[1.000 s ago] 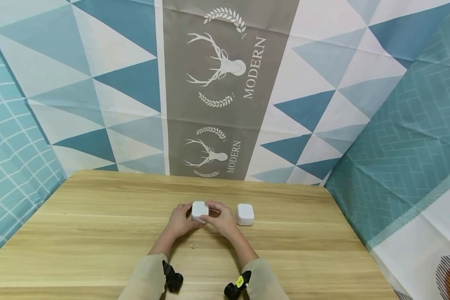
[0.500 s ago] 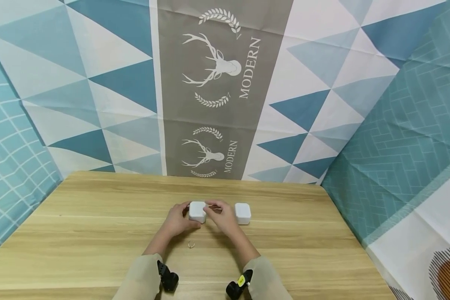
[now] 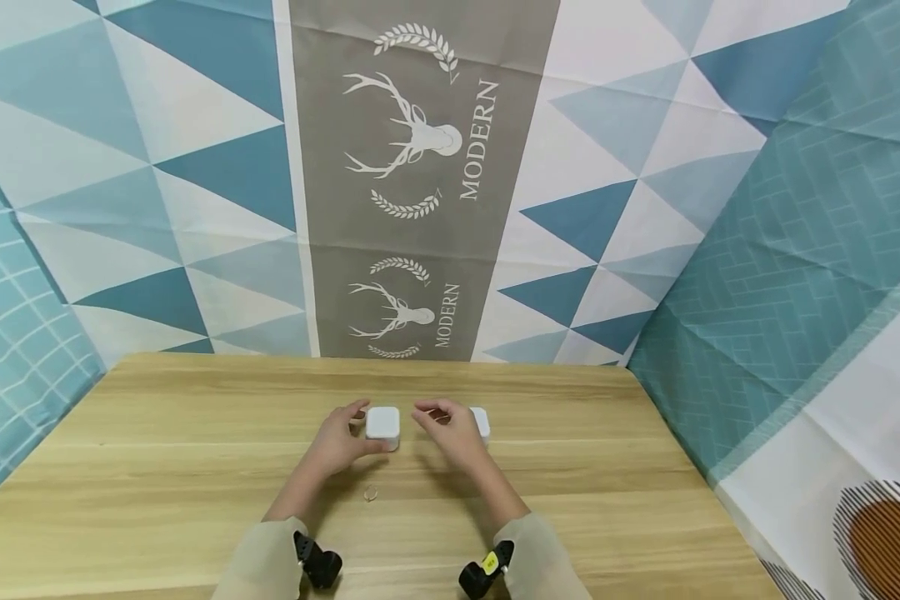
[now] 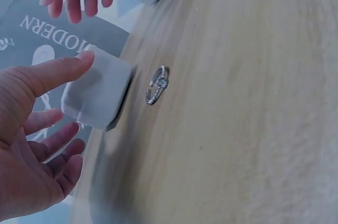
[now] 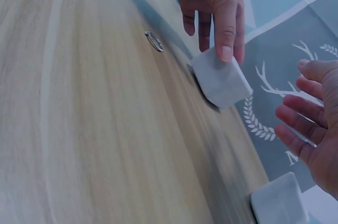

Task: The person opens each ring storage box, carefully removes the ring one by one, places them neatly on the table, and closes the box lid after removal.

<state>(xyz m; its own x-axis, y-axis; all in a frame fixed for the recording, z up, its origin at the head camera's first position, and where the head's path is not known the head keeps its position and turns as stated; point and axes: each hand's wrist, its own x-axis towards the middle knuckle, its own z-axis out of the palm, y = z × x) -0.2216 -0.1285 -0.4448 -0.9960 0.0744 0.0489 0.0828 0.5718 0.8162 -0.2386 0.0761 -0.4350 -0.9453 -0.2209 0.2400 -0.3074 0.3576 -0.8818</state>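
Observation:
A small white box [image 3: 382, 423] with rounded corners sits on the wooden table, left of its twin. My left hand [image 3: 337, 439] holds it from the left, thumb along the near face [image 4: 96, 86] and the other fingers toward the far left corner. My right hand [image 3: 452, 429] hovers between the two boxes, its fingers loosely bent and nothing between them. Partly hidden behind that hand is the second white box [image 3: 482, 423], seen also at the bottom of the right wrist view. Nearer my body lies a silver ring [image 4: 157, 84] set with small stones.
The wooden table [image 3: 195, 492] ends at a wall covered in patterned cloth [image 3: 232, 250] with blue and white triangles and a grey deer panel. Tile-patterned cloth [image 3: 780, 275] borders the right side. Black wrist cameras [image 3: 318, 562] sit on both sleeves.
My right hand has let go of the left box and drawn away to the right, now overlapping the second box. My left hand stays at its box. The head view has shifted slightly.

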